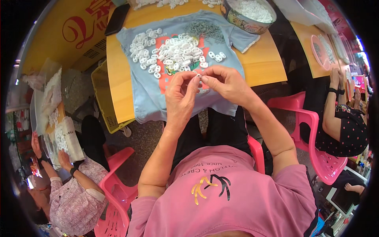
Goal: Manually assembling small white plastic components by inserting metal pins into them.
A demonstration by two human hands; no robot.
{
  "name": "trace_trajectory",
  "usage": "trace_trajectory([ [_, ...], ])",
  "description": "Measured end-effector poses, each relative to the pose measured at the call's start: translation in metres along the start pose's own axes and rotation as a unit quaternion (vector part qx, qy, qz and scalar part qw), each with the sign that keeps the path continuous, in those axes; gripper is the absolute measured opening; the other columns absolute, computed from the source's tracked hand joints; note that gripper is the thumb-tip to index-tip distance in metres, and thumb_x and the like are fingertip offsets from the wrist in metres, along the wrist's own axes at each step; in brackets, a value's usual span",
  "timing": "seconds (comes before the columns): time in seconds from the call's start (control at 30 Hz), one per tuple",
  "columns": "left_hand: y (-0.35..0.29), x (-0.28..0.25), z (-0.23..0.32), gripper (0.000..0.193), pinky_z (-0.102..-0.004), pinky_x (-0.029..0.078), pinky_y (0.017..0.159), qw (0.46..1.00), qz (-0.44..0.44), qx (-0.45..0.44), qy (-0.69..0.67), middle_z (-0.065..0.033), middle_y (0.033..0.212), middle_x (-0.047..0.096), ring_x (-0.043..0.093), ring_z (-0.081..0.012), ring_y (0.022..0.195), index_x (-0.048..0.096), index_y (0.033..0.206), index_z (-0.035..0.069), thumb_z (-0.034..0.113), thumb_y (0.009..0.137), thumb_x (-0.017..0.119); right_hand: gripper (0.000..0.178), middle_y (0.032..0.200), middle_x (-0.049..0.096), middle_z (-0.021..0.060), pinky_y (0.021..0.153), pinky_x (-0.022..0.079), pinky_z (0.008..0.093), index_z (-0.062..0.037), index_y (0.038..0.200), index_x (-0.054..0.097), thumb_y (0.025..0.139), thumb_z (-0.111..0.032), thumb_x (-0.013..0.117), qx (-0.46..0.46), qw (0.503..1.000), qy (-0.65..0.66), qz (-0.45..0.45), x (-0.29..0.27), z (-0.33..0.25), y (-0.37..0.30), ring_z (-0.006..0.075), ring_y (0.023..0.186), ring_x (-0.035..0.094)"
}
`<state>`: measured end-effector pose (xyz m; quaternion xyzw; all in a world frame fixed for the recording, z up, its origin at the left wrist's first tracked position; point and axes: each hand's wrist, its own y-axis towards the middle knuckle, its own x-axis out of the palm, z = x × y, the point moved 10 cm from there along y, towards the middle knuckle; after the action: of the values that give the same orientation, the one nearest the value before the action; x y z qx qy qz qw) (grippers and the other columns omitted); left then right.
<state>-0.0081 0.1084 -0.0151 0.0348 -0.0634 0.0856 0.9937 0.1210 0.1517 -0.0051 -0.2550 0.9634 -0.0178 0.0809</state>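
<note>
My left hand (181, 95) and my right hand (226, 82) meet above the near part of a light blue T-shirt (148, 100) spread over the table. Between their pinched fingertips is a small white piece (198, 75), mostly covered by the fingers. Just beyond them, a heap of white oval plastic pieces with two holes (179, 51) lies on the shirt's printed front. More of these pieces trail off to the left, and a few (216, 56) lie apart on the right. Behind the heap is a pile of thin grey-green metal bits (205, 31), too small to name exactly.
A round tin (248, 27) of white pieces stands at the table's back right, a dark phone (117, 19) at the back left. A yellow crate (106, 102) sits below the wooden table's (260, 63) left edge. People work at both sides, near pink chairs (312, 130).
</note>
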Motion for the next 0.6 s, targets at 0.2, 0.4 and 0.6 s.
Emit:
trace_trajectory([
  [0.2,0.008,0.007,-0.007,0.013,-0.0237,0.053,0.076,0.999,-0.014,-0.035,-0.014,-0.0053,0.093,0.066,0.063,-0.0095,0.084,0.060,0.104,-0.002,0.007,0.096,0.059,0.016,0.085,0.064,0.0070,0.064,0.046,0.0286,-0.0007,0.097,0.068,0.088,-0.014,0.065,-0.122,0.938,-0.299,0.128,-0.063,-0.020,0.028,0.0154,0.069,0.057],
  [0.4,0.005,0.008,-0.016,0.012,-0.0244,0.053,0.075,0.999,-0.031,-0.029,-0.027,-0.0046,0.092,0.065,0.063,-0.0095,0.085,0.060,0.104,-0.002,0.006,0.096,0.058,0.015,0.087,0.064,0.0089,0.069,0.049,0.0376,-0.0061,0.092,0.069,0.086,-0.019,0.066,-0.155,0.853,-0.474,0.155,-0.070,-0.029,0.061,0.0281,0.078,0.063],
  [0.6,0.005,0.005,-0.021,0.012,-0.0242,0.053,0.075,0.998,-0.034,-0.035,-0.039,-0.0042,0.092,0.064,0.063,-0.0093,0.085,0.060,0.104,-0.003,0.006,0.096,0.059,0.018,0.088,0.064,0.0087,0.074,0.050,0.0411,-0.0079,0.087,0.070,0.085,-0.025,0.065,-0.143,0.813,-0.551,0.121,-0.053,-0.026,0.090,0.0306,0.084,0.064],
])
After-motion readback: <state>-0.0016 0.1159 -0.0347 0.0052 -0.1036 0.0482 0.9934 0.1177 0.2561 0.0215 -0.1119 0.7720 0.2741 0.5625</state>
